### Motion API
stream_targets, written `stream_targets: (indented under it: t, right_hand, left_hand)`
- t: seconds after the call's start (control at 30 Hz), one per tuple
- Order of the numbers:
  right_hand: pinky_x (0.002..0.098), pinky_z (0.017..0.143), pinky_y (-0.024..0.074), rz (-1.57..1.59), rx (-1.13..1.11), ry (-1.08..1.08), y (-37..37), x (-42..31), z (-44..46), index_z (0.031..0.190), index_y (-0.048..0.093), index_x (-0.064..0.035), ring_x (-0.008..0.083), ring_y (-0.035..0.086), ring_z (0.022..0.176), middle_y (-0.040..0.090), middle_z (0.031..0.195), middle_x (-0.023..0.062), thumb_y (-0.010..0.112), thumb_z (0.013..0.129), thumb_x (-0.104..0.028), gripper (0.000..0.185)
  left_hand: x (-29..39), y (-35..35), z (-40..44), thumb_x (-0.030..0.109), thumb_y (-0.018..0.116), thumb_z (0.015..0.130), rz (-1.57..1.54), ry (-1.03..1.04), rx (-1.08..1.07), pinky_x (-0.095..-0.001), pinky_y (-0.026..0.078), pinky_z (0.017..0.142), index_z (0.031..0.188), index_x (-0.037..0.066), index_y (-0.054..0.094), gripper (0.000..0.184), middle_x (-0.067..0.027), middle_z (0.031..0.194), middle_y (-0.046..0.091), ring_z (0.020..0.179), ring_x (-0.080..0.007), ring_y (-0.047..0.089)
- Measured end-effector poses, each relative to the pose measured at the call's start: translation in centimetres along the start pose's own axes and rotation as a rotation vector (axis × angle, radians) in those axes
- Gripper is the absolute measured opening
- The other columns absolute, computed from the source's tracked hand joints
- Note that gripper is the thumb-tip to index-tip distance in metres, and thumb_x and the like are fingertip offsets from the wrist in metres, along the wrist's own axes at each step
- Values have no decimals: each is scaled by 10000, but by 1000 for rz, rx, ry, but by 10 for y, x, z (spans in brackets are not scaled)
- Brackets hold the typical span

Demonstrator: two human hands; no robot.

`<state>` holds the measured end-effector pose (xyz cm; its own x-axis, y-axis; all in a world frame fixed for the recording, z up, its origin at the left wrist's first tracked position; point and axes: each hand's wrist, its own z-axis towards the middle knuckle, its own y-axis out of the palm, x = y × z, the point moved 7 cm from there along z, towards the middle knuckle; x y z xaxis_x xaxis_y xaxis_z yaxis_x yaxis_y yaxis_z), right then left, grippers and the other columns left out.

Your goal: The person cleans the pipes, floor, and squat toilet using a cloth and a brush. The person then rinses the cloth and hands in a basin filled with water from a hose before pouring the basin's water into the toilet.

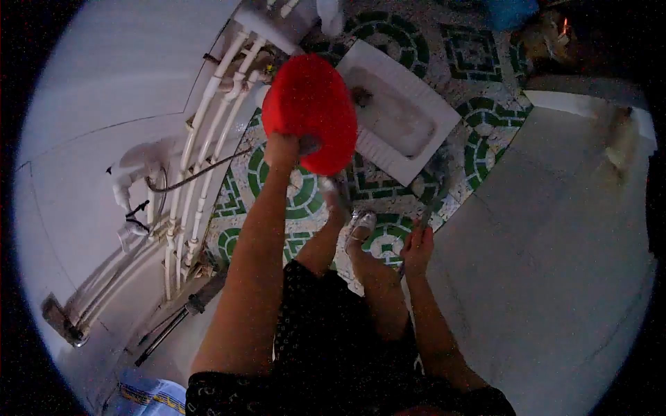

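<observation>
- Broadly, pale walls stand at both sides, the left wall and the right wall, dim toward the edges.
- Between them lies the floor, patterned in green and stone colours.
- A white squat toilet is set into it, slanting across the view.
- White pipes run along the left wall.
- The red basin is just left of the toilet, in front of its left rim as seen from above; whether it touches the floor, I cannot tell.
- The left hand grips the basin at its near left side, fingers partly hidden.
- The right hand, near the toilet's lower corner, is closed around a thin tool, its far end too dim to make out.
- Silvery shoes show between the hands.
</observation>
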<state>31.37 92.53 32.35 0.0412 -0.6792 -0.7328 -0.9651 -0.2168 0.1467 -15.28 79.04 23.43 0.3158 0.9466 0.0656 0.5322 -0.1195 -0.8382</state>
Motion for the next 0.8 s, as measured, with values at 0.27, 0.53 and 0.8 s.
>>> stream_targets:
  t: [0.27, 0.53, 0.8]
  right_hand:
    - [278, 415, 328, -329, -96, 73, -40, 94, 8, 1256, 602, -65, 66, 357, 450, 442, 626, -27, 466, 1117, -301, 306]
    - [314, 482, 384, -871, -345, -130, 6, 191, 40, 1355, 614, -46, 123, 427, 544, 501, 652, 16, 487, 1105, -337, 404]
    - [500, 655, 528, -1385, -572, -370, 151, 266, 52, 1371, 579, -38, 359, 673, 776, 683, 843, 181, 546, 1044, -290, 414]
  left_hand:
    - [-201, 239, -78, 359, 714, 913, -1297, -123, -205, -419, 550, 829, 1167, 29, 725, 416, -134, 1026, 732, 942, -294, 706]
    - [-266, 308, -141, 287, 765, 882, -1553, -529, -190, -400, 544, 703, 1163, -19, 683, 424, -94, 944, 728, 755, -262, 679]
    - [-402, 406, -57, 349, 746, 855, -1097, -724, -6, -462, 572, 766, 1128, 75, 736, 387, -186, 1010, 757, 870, -366, 727]
